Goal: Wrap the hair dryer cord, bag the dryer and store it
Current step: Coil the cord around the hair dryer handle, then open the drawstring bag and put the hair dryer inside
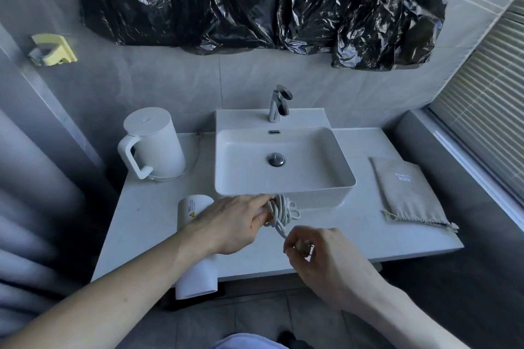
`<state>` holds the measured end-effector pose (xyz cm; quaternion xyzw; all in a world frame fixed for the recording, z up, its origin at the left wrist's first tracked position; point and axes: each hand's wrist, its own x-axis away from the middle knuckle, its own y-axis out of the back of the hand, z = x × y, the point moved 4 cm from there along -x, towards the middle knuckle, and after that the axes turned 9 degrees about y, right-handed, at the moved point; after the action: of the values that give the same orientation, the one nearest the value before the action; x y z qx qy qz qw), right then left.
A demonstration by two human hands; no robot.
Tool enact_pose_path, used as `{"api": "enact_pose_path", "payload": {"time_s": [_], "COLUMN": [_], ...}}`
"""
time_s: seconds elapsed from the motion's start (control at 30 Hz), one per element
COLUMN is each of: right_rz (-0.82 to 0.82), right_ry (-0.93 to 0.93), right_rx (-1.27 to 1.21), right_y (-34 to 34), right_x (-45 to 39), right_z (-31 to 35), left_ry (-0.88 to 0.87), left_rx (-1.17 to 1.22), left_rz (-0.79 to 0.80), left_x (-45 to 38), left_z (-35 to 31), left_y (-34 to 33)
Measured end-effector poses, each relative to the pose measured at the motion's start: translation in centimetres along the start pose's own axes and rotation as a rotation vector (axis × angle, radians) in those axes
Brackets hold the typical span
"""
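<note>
Cord: mostly wound in loops (280, 211) round the dryer (195, 249) handle, last stretch left
Left hand (235, 224): closed on handle and loops
Right hand (314, 252): pinches the plug end
Dryer: front edge of counter (354, 235), barrel overhanging
Bag (408, 193): flat, right end, unused
Room: clear counter between, sink (283, 190) just behind

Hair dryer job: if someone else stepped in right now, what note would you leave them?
Left hand: gripping the hair dryer by its handle, with the cord coiled round it.
Right hand: pinching the loose cord end, near the plug.
Drawstring bag: flat on the counter, right of the sink.
Done: most of the cord is wrapped.
Left: finish and secure the last stretch, bag the dryer, store it.
</note>
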<state>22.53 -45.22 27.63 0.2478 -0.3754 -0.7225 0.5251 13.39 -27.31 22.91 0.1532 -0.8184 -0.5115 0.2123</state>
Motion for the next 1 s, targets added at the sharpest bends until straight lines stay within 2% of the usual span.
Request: {"api": "enact_pose_path", "payload": {"time_s": [0.3,0.43,0.57,0.67,0.87,1.0], "right_rz": [0.036,-0.033,-0.015,0.014,0.085,0.072], "right_ry": [0.173,0.186,0.189,0.113,-0.151,-0.203], "right_rx": [-0.084,-0.128,-0.175,-0.296,-0.702,-0.847], "right_y": [1.7,1.8,0.5,-0.6,-3.4,-4.3], "right_x": [-2.6,-4.2,-5.2,-5.7,-4.8,-4.2], "right_z": [-0.3,-1.7,-2.9,-3.8,-4.6,-4.6], "left_ry": [-0.024,-0.015,0.001,0.009,0.042,0.043], "left_rx": [0.006,0.060,0.083,0.122,0.185,0.162], "left_rz": [0.096,0.089,0.107,0.133,0.157,0.124], "left_x": [1.2,1.7,2.1,2.5,2.9,2.7], "left_z": [-1.6,-1.7,-1.5,-1.5,-1.3,-1.5], "left_y": [-1.8,-1.7,-1.5,-1.6,-2.3,-1.9]}}
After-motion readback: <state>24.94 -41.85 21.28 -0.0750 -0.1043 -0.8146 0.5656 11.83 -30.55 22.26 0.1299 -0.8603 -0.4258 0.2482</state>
